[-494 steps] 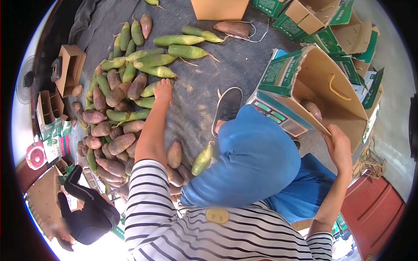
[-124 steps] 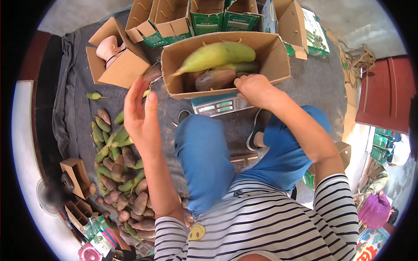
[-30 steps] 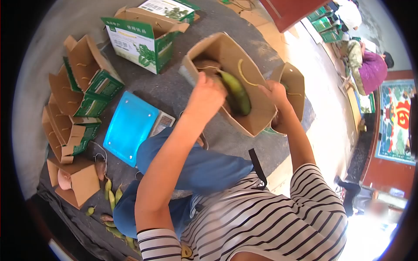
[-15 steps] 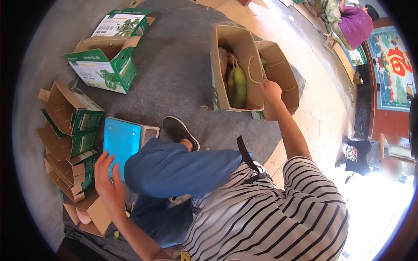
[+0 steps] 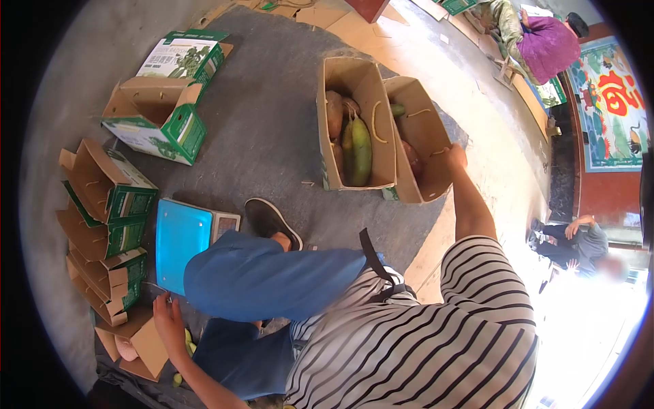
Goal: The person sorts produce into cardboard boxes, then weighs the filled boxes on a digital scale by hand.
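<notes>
My right hand (image 5: 457, 158) is closed at the right wall of the rear cardboard box (image 5: 424, 136), near its edge; what its fingers hold is too small to make out. That box contains a green item and reddish ones. Beside it on the left stands another open box (image 5: 322, 153) with green radishes (image 5: 361, 150) and reddish-brown produce (image 5: 334, 114). My left hand (image 5: 168, 320) hangs by the near edge of the blue-topped scale (image 5: 182, 238), fingers apart and holding nothing.
Open green-and-white boxes (image 5: 146, 136) stand at the upper left, with a stack of boxes (image 5: 126, 204) below. A small box (image 5: 139, 347) holds a pinkish item. One person (image 5: 545, 48) crouches upper right; another (image 5: 586, 245) is at right.
My right hand has moved from the left box's right wall to the right box's right wall. My left hand has lowered beside the scale. The view has shifted slightly.
</notes>
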`<state>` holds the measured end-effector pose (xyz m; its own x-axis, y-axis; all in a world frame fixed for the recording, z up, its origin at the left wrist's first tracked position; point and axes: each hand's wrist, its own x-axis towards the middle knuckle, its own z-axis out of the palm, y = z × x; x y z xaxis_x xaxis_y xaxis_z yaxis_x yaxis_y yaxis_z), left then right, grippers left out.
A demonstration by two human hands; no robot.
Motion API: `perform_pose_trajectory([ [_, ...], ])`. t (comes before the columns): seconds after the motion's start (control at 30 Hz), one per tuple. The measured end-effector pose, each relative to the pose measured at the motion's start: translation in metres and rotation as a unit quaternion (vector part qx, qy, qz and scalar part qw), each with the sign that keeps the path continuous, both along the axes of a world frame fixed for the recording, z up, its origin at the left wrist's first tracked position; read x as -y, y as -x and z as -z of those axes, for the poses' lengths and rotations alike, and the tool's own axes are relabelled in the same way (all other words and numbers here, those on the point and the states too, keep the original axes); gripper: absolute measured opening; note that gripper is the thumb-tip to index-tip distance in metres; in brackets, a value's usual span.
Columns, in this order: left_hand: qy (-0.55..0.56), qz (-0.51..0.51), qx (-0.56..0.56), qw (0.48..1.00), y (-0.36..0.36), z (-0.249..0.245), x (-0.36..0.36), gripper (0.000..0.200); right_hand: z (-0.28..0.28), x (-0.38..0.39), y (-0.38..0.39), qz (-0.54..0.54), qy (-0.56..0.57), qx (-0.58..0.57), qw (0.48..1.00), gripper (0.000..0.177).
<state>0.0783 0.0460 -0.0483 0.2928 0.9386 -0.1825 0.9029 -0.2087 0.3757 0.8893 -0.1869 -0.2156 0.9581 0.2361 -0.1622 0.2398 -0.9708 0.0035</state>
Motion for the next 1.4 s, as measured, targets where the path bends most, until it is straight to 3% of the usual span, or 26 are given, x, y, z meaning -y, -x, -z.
perform_pose_trajectory([
  [0.17,0.026,0.013,-0.016,0.999,0.003,0.0,0.001,0.022,-0.002,0.042,0.028,-0.006,0.005,0.023,1.0,0.036],
  [0.3,0.02,0.006,-0.025,0.999,0.001,-0.011,0.007,0.021,0.001,0.086,0.06,0.054,-0.042,0.052,0.996,0.033],
  [0.57,0.028,0.004,-0.034,0.999,-0.007,-0.016,0.006,0.021,0.011,0.164,0.042,0.089,0.029,0.082,0.992,0.029],
  [0.63,0.037,0.005,-0.033,0.999,-0.01,-0.019,0.005,0.021,-0.013,0.15,0.032,0.076,0.038,0.113,0.99,0.027],
  [0.7,0.025,0.019,-0.037,0.999,-0.015,-0.02,0.004,0.021,-0.067,0.07,0.058,-0.042,-0.126,0.165,0.977,0.023],
  [0.77,0.023,0.021,-0.035,0.999,-0.017,-0.018,0.005,0.021,-0.081,-0.013,0.089,-0.144,-0.194,0.113,0.964,0.029],
  [0.8,0.024,0.018,-0.033,0.999,-0.018,-0.016,0.005,0.021,-0.106,-0.061,0.116,-0.149,-0.148,0.011,0.978,0.035],
  [0.83,0.025,0.014,-0.033,0.999,-0.019,-0.015,0.005,0.022,-0.08,-0.088,0.111,-0.193,-0.122,0.005,0.974,0.039],
  [0.97,0.01,0.019,-0.026,0.999,-0.014,-0.016,0.01,0.021,-0.041,-0.18,0.123,-0.18,-0.012,-0.06,0.982,0.043],
  [1.13,-0.005,0.0,-0.041,0.999,-0.014,-0.028,0.015,0.02,-0.04,-0.183,0.119,-0.172,0.031,-0.072,0.982,0.045],
  [1.4,-0.02,0.013,-0.03,0.999,-0.009,-0.032,0.023,0.019,-0.041,-0.113,0.12,-0.127,0.015,-0.042,0.991,0.043],
])
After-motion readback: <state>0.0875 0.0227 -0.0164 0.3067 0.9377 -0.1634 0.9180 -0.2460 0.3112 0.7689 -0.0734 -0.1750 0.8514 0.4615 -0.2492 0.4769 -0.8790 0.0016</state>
